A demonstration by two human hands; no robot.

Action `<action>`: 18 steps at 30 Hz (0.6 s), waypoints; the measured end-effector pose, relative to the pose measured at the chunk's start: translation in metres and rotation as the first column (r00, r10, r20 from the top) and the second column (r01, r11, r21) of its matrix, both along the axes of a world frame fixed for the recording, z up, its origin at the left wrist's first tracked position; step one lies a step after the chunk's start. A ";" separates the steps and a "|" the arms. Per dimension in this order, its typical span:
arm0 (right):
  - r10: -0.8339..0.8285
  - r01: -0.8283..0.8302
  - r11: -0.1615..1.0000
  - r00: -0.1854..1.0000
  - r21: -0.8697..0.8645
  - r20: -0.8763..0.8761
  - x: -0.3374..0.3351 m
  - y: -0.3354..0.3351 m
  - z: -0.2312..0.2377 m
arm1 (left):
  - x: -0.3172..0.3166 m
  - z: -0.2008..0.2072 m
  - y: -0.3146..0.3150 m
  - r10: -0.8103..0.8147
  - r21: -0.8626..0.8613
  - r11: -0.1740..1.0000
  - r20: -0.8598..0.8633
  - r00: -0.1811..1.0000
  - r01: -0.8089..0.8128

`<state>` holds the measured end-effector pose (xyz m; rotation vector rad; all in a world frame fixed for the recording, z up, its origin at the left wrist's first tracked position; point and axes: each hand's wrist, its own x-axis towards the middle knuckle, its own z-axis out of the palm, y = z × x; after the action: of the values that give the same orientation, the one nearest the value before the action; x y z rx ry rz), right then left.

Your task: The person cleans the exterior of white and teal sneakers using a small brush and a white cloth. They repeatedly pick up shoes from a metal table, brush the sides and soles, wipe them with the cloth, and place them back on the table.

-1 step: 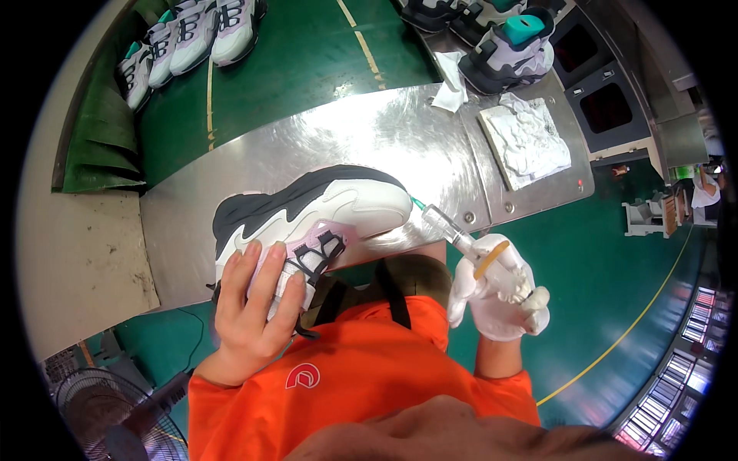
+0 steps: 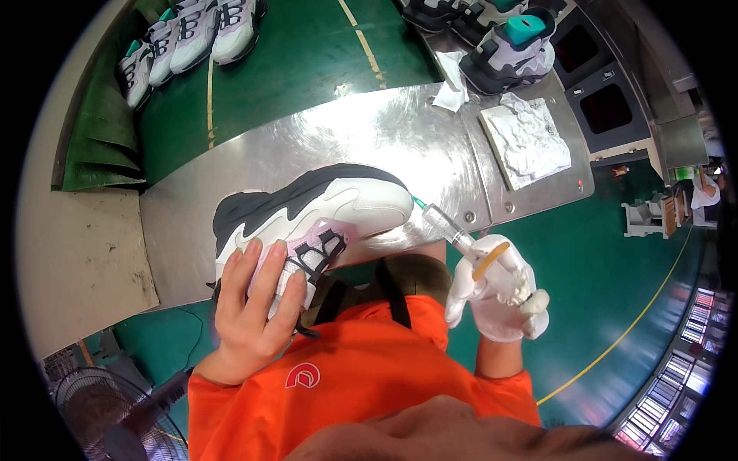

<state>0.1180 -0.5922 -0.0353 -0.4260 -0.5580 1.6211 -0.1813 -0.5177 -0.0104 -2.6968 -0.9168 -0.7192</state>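
My bare left hand (image 2: 257, 311) grips a sneaker (image 2: 307, 219) by its upper, fingers spread over the tongue and laces. White and pale purple with a black sole, the shoe lies tilted on its side, sole facing away from me. In a white glove, my right hand (image 2: 500, 288) is closed round a clear syringe (image 2: 447, 229). The syringe's green needle tip (image 2: 417, 202) is right by the shoe's toe; whether they touch I cannot tell. A flat tan stick (image 2: 490, 261) also pokes out of the glove.
The shoe is over a metal worktop (image 2: 192, 173). On its right lie a crumpled white cloth (image 2: 529, 138) on a pad and a white tissue (image 2: 451, 83). Beyond runs a green conveyor belt (image 2: 292, 77) with sneakers (image 2: 192, 34) at left; a dark-soled sneaker (image 2: 507, 58) stands at right. A fan (image 2: 108, 411) is lower left.
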 end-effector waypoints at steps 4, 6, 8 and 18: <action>-0.026 0.028 1.000 0.985 -0.009 0.172 -0.008 0.001 0.013 | 0.001 0.002 0.003 0.000 -0.010 1.000 0.019 1.000 0.001; -0.068 0.093 0.993 0.957 -0.073 0.283 -0.015 0.001 0.020 | 0.004 0.006 0.006 0.010 -0.036 0.999 0.021 1.000 -0.009; -0.057 0.051 0.998 0.946 0.025 0.319 -0.015 0.002 0.016 | 0.004 0.010 0.010 0.010 -0.060 0.998 -0.001 1.000 -0.010; -0.045 -0.004 0.990 0.940 0.143 0.338 -0.017 0.016 -0.014 | 0.013 0.052 0.059 -0.025 -0.432 0.902 -0.062 0.998 -0.004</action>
<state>0.1010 -0.5764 -0.0492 -0.6096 -0.9215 1.4837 -0.1679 -0.4591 0.0416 -3.0845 -1.1648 -0.4652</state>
